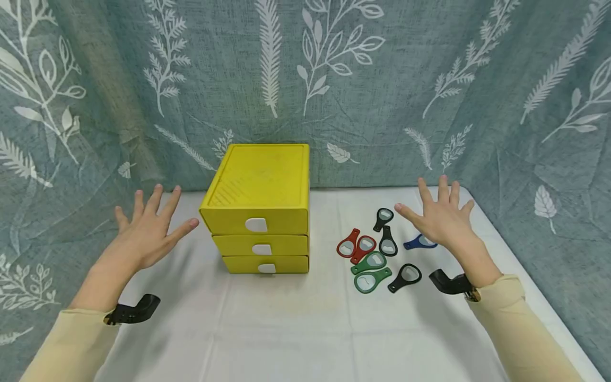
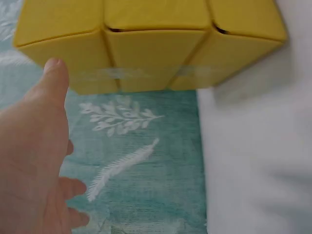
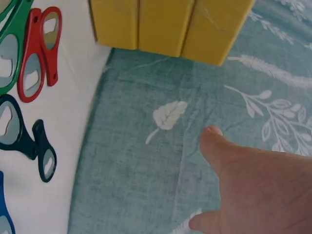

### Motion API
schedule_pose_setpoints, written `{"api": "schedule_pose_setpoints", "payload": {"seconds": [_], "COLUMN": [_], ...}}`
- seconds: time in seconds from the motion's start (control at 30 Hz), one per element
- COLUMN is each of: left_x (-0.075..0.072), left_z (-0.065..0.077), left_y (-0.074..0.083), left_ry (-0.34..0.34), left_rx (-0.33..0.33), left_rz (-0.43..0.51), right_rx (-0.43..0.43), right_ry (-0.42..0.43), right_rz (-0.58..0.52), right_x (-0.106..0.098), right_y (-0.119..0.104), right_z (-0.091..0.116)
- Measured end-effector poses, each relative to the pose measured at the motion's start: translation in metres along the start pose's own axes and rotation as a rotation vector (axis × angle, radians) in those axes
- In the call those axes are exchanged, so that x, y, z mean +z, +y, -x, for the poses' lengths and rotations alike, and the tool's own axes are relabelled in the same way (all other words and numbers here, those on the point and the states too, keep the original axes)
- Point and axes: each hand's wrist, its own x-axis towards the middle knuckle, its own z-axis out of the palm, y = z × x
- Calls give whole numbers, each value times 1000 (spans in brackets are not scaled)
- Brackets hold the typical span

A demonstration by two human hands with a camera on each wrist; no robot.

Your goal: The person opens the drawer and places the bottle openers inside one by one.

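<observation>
a white table (image 1: pixel 286 329) fills the lower middle of the head view, crossed by faint fold creases, and a grey-green curtain (image 1: pixel 363 132) printed with white leaves and sprigs runs behind it and up both sides of the frame. left of centre, near the curtain, a yellow box (image 1: pixel 264 180) stands on the table, its three drawers (image 1: pixel 291 246) pushed in, each with a pale handle (image 1: pixel 256 225). a patch of slanting lines (image 1: pixel 226 193) on its top, front left, is too faint to read. right of centre lie two red openers (image 1: pixel 347 245), two green openers (image 1: pixel 374 261), three black openers (image 1: pixel 404 278) and a blue opener (image 1: pixel 420 242); any lettering on them is too small to tell. the left hand (image 1: pixel 150 233), in the left of the frame, is released, fingers spread, its thumb toward the box. the right hand (image 1: pixel 444 215), at right, is likewise released with fingers spread, nearest the blue opener. both sleeves (image 1: pixel 530 329) are pale yellow, with a black device (image 1: pixel 138 310) at each wrist.
</observation>
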Motion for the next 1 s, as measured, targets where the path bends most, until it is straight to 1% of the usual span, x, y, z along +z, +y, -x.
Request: {"api": "schedule_pose_setpoints", "payload": {"seconds": [0.07, 0.13, 0.23, 0.37, 0.43, 0.5, 0.6, 0.7, 0.83, 0.9, 1.0], "left_x": [-2, -4, -5, -3, -2, 0, 4, 9, 16, 18, 21], "left_z": [2, 4, 8, 10, 10, 9, 9, 8, 6, 5, 4], "left_y": [1, 2, 8, 24, 32, 40, 48, 53, 58, 60, 62], "left_ry": [22, 52, 123, 227, 270, 296, 306, 300, 295, 296, 306], "left_rx": [27, 60, 124, 188, 204, 209, 199, 180, 180, 187, 172], "left_rz": [59, 143, 282, 440, 515, 596, 691, 740, 788, 820, 850], "right_rx": [5, 7, 6, -18, -34, -63, -107, -140, -138, -127, -122], "right_ry": [-3, 0, 20, 62, 86, 110, 110, 76, 31, 18, 9], "right_rz": [-41, -89, -165, -246, -289, -333, -410, -522, -665, -711, -754], "right_x": [-1, -1, 1, 3, 2, 2, 5, 12, 23, 26, 30], "right_y": [1, 1, 2, 2, 0, -2, -8, -16, -27, -32, -38], "right_z": [2, 4, 10, 17, 21, 25, 30, 36, 44, 47, 50]}}
